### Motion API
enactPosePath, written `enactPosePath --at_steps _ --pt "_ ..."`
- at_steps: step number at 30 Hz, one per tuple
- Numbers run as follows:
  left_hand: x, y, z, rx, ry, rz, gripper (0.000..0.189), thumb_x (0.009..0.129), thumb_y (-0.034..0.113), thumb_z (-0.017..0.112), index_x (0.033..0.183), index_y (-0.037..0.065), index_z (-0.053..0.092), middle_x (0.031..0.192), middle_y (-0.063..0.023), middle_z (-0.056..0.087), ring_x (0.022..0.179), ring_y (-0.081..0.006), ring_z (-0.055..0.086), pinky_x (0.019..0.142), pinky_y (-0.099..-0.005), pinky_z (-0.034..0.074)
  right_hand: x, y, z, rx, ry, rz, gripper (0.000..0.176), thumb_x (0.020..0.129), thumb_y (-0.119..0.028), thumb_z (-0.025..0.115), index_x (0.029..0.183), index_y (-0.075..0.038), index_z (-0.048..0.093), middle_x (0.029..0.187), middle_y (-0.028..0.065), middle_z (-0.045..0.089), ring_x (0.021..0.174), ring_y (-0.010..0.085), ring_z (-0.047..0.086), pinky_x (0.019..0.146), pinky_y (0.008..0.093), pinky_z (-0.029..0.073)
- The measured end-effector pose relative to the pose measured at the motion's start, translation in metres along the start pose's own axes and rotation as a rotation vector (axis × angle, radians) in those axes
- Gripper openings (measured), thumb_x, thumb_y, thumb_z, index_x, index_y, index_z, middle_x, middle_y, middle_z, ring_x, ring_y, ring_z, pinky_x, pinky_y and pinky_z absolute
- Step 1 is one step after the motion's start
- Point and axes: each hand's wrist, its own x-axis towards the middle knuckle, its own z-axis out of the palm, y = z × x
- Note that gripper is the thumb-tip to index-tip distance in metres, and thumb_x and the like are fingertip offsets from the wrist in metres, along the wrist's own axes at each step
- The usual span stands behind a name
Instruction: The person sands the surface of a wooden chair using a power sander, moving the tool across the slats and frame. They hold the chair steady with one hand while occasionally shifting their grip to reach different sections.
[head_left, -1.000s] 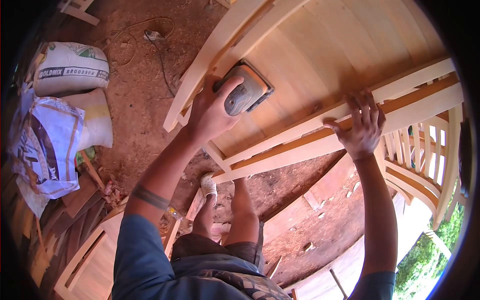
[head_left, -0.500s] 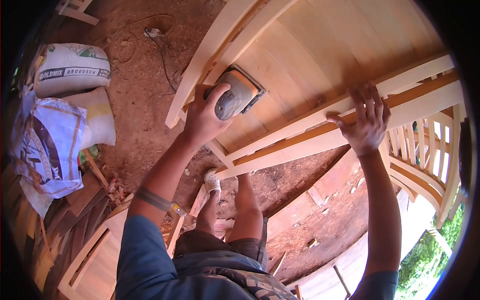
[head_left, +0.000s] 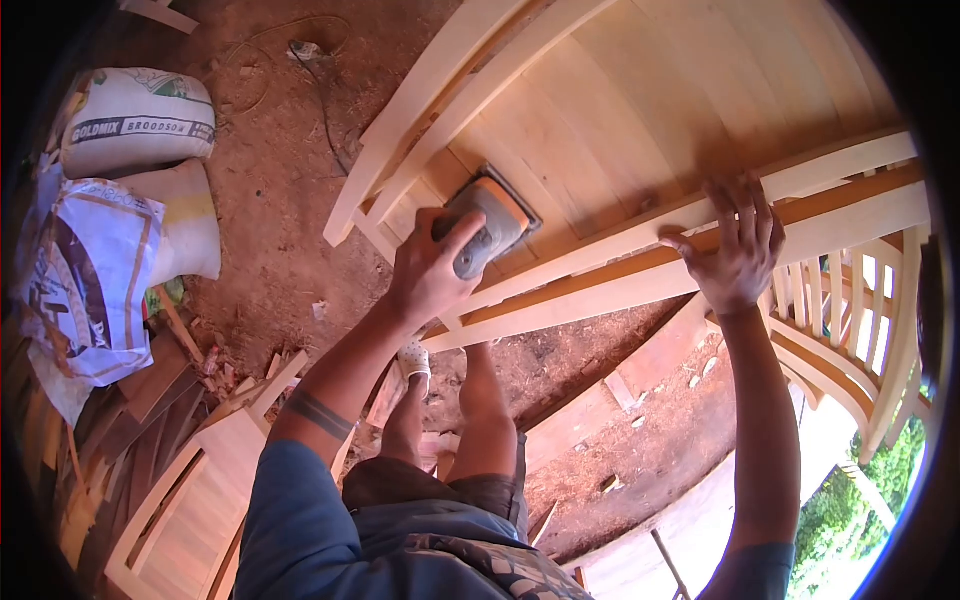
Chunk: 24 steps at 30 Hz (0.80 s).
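My left hand (head_left: pixel 438 262) is wrapped round a grey and orange power sander (head_left: pixel 490 228). The sander's pad lies on the slatted wooden panel (head_left: pixel 610 110), close to its lower left corner. To the right, my right hand (head_left: pixel 738 240) rests across the panel frame's wooden rails (head_left: pixel 600 285), with its fingers spread and thumb apart. Its palm side is turned away from me. Two long side rails (head_left: pixel 440 120) border the panel at the upper left.
Filled sacks (head_left: pixel 140 120) and a crumpled printed bag (head_left: pixel 95 280) lie at left, above scrap boards (head_left: pixel 150 430). A slatted wooden piece (head_left: pixel 850 310) stands at right. A cord (head_left: pixel 325 110) crosses the dirt floor, and another wooden frame (head_left: pixel 190 510) leans at lower left.
My left hand has moved the sander right and down across the panel, closer to the lower rail. My right hand stays in place on the rails. The view has shifted slightly.
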Motion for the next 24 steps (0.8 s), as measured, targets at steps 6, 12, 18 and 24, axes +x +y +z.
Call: enactPosePath --at_steps 6,12,18,24 --pt "0.005 -0.01 -0.001 -0.025 0.083 -0.082 0.075 0.064 0.002 0.086 0.131 0.012 0.054 0.114 -0.018 0.053 0.098 -0.0369 0.065 0.08 -0.0431 0.058 0.002 0.001 0.0 0.006 0.002 -0.002 0.077 0.08 -0.083 0.053 0.121 -0.019 0.067 0.126 -0.0017 0.063 0.133 0.0211 0.053 0.101 0.0458 0.041" --pt "-0.021 0.009 0.007 0.03 -0.064 0.018 0.076 0.064 0.002 0.084 0.133 0.016 0.055 0.113 -0.0182 0.054 0.091 -0.0385 0.067 0.075 -0.0456 0.059 0.0 0.001 0.0 0.024 -0.011 0.024 0.076 0.078 -0.082 0.057 0.122 -0.02 0.067 0.129 -0.0016 0.062 0.134 0.0229 0.052 0.102 0.047 0.04" --pt "-0.008 0.001 0.012 0.015 0.101 -0.056 0.077 0.064 0.002 0.086 0.133 0.017 0.054 0.114 -0.0181 0.054 0.09 -0.038 0.066 0.074 -0.0449 0.059 -0.003 0.002 0.002 0.031 -0.024 0.022 0.077 0.075 -0.08 0.062 0.125 -0.02 0.066 0.134 -0.0006 0.061 0.135 0.0258 0.051 0.103 0.049 0.039" --pt "-0.036 0.005 0.012 -0.007 -0.029 -0.044 0.073 0.062 0.004 0.084 0.129 0.023 0.06 0.113 -0.0167 0.053 0.091 -0.0371 0.067 0.071 -0.0448 0.06 0.0 0.001 0.002 0.033 -0.025 0.023 0.078 0.075 -0.08 0.063 0.125 -0.021 0.066 0.133 -0.0005 0.061 0.135 0.0253 0.051 0.103 0.0489 0.039"
